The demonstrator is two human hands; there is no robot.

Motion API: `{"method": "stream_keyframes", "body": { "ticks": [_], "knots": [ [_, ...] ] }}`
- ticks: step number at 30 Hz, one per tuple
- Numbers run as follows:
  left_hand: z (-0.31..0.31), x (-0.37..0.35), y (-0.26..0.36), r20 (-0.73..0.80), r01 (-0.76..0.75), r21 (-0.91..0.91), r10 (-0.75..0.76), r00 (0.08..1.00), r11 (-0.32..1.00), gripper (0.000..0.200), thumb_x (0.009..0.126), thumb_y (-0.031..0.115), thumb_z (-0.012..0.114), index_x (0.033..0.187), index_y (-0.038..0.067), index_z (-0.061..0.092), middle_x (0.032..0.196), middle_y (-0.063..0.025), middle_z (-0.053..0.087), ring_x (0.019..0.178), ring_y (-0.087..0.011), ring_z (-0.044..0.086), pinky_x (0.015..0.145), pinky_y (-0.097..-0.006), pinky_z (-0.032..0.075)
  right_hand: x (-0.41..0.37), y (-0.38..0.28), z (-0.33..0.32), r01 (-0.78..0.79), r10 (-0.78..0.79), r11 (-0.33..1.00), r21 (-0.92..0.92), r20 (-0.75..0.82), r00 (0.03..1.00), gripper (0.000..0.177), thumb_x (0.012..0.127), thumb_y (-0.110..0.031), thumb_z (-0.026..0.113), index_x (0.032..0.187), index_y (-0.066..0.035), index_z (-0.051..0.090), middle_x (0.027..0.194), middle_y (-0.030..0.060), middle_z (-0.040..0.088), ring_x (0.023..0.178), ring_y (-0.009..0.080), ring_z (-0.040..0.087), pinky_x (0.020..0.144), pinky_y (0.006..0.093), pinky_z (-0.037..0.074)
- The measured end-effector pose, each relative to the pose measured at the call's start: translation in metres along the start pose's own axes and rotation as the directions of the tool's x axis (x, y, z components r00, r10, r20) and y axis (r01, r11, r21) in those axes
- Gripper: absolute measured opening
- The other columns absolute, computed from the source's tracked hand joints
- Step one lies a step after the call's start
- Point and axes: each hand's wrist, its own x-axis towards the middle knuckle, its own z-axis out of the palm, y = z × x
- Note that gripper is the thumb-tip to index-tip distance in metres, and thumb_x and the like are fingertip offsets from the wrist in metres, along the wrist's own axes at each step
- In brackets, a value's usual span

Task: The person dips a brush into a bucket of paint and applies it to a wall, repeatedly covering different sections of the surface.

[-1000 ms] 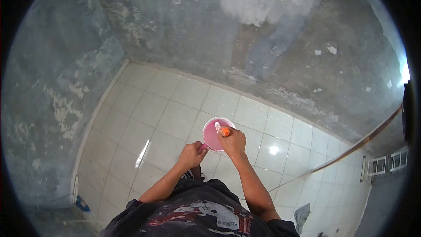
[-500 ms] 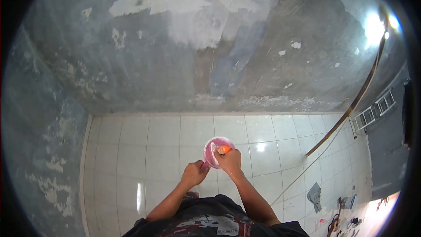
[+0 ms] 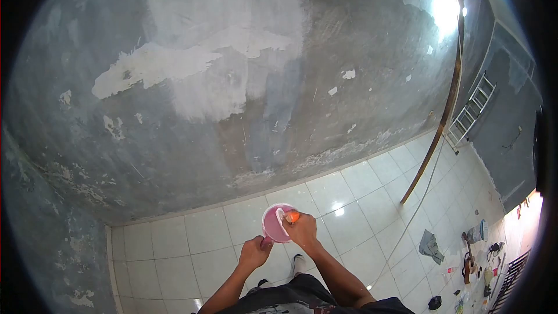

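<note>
Pink dipper point(image 3: 271, 225) sits in mid-air at waist height over the white tiled floor point(image 3: 192, 244), just short of the grey plastered wall point(image 3: 360, 40), which carries a pale smear of filler point(image 3: 174, 67). The floor is bare around the feet and to the left. To the right a long wooden pole point(image 3: 443, 119) leans on the wall, a ladder point(image 3: 472, 109) stands past it, a thin cord point(image 3: 414, 216) trails over the tiles, and a rag point(image 3: 430, 245) and scattered tools point(image 3: 478, 254) lie well apart from the person. The left hand point(image 3: 254, 253) is fisted tight around the dipper's handle from below. The right hand point(image 3: 303, 231) is closed on an orange-handled scraper point(image 3: 293, 217), whose whitened blade rests inside the dipper's rim.
</note>
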Motion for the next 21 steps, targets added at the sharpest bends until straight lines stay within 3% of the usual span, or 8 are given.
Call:
{"method": "stream_keyframes", "body": {
  "ticks": [5, 8, 11, 13, 15, 17, 19, 21],
  "knots": [
    [0.015, 0.039, 0.021, -0.056, 0.02, -0.017, -0.021, 0.998, 1.0, 0.037, 0.085, 0.034, 0.061, 0.075, -0.001, 0.057, 0.068, -0.0242, 0.058, 0.066, -0.0408, 0.059, 0.059, -0.0441, 0.045, 0.04, 0.019, -0.018, -0.037, 0.037, 0.999, 0.027, 0.023, 0.999, 0.025, 0.076, -0.034, 0.068, 0.082, -0.01, 0.07, 0.067, 0.0158, 0.064, 0.064, 0.0345, 0.064, 0.057, 0.0396, 0.051],
    [0.022, 0.062, 0.041, 0.012, 0.086, -0.024, -0.086, 0.996, 0.996, 0.034, 0.083, 0.033, 0.062, 0.079, 0.0, 0.06, 0.073, -0.0252, 0.061, 0.074, -0.0423, 0.06, 0.065, -0.0465, 0.047, 0.066, 0.037, -0.031, 0.008, -0.003, 0.983, 0.182, -0.027, 1.0, 0.022, 0.076, -0.031, 0.065, 0.08, -0.01, 0.068, 0.069, 0.016, 0.064, 0.065, 0.0372, 0.063, 0.06, 0.0434, 0.051],
    [0.041, 0.083, 0.052, -0.031, 0.089, -0.028, -0.09, 0.995, 0.996, 0.034, 0.084, 0.034, 0.061, 0.078, 0.0, 0.059, 0.072, -0.0255, 0.06, 0.073, -0.0427, 0.06, 0.064, -0.0467, 0.046, 0.089, 0.062, -0.038, -0.081, 0.081, 0.997, -0.001, 0.003, 0.997, 0.021, 0.073, -0.028, 0.072, 0.083, -0.009, 0.069, 0.066, 0.0142, 0.065, 0.062, 0.0308, 0.065, 0.058, 0.0369, 0.05],
    [0.049, 0.1, 0.063, -0.055, 0.041, -0.023, -0.042, 0.998, 0.999, 0.036, 0.084, 0.034, 0.06, 0.075, 0.0, 0.057, 0.07, -0.0257, 0.059, 0.072, -0.0431, 0.059, 0.063, -0.0471, 0.046, 0.105, 0.072, -0.049, -0.079, 0.096, 0.976, 0.204, -0.075, 0.993, 0.021, 0.072, -0.025, 0.073, 0.085, -0.009, 0.069, 0.067, 0.014, 0.065, 0.063, 0.0285, 0.065, 0.06, 0.0355, 0.05],
    [0.062, 0.115, 0.066, -0.109, -0.032, -0.015, 0.031, 0.994, 0.999, 0.037, 0.084, 0.035, 0.06, 0.073, 0.0, 0.055, 0.069, -0.0253, 0.058, 0.071, -0.0435, 0.059, 0.062, -0.0479, 0.046, 0.116, 0.09, -0.054, -0.107, 0.126, 0.98, 0.167, -0.104, 0.987, 0.023, 0.072, -0.025, 0.073, 0.087, -0.008, 0.068, 0.07, 0.0132, 0.066, 0.065, 0.0265, 0.066, 0.061, 0.0349, 0.051],
    [0.071, 0.126, 0.079, -0.118, -0.013, 0.032, 0.016, 0.993, 0.999, 0.035, 0.084, 0.033, 0.061, 0.073, 0.0, 0.054, 0.068, -0.0246, 0.058, 0.068, -0.0438, 0.058, 0.061, -0.0481, 0.045, 0.126, 0.103, -0.065, -0.07, 0.109, 0.962, 0.265, -0.135, 0.985, 0.019, 0.075, -0.022, 0.07, 0.087, -0.007, 0.068, 0.072, 0.0129, 0.067, 0.068, 0.0278, 0.067, 0.062, 0.0354, 0.051],
    [0.072, 0.133, 0.098, -0.14, -0.039, -0.028, 0.035, 0.99, 0.999, 0.032, 0.084, 0.029, 0.062, 0.074, 0.0, 0.054, 0.068, -0.024, 0.059, 0.066, -0.0434, 0.058, 0.059, -0.0472, 0.045, 0.137, 0.112, -0.076, -0.021, 0.075, 0.945, 0.327, -0.155, 0.985, 0.015, 0.075, -0.015, 0.071, 0.087, -0.006, 0.068, 0.074, 0.011, 0.068, 0.067, 0.0227, 0.067, 0.061, 0.0327, 0.051],
    [0.074, 0.141, 0.106, -0.117, -0.023, -0.019, 0.021, 0.993, 1.0, 0.029, 0.084, 0.026, 0.063, 0.077, -0.001, 0.055, 0.068, -0.0235, 0.059, 0.065, -0.042, 0.059, 0.058, -0.0457, 0.046, 0.146, 0.111, -0.09, -0.072, 0.101, 0.933, 0.354, -0.064, 0.993, 0.014, 0.075, -0.011, 0.07, 0.087, -0.005, 0.068, 0.076, 0.0108, 0.069, 0.067, 0.0211, 0.067, 0.061, 0.0315, 0.051]
  ]
}}
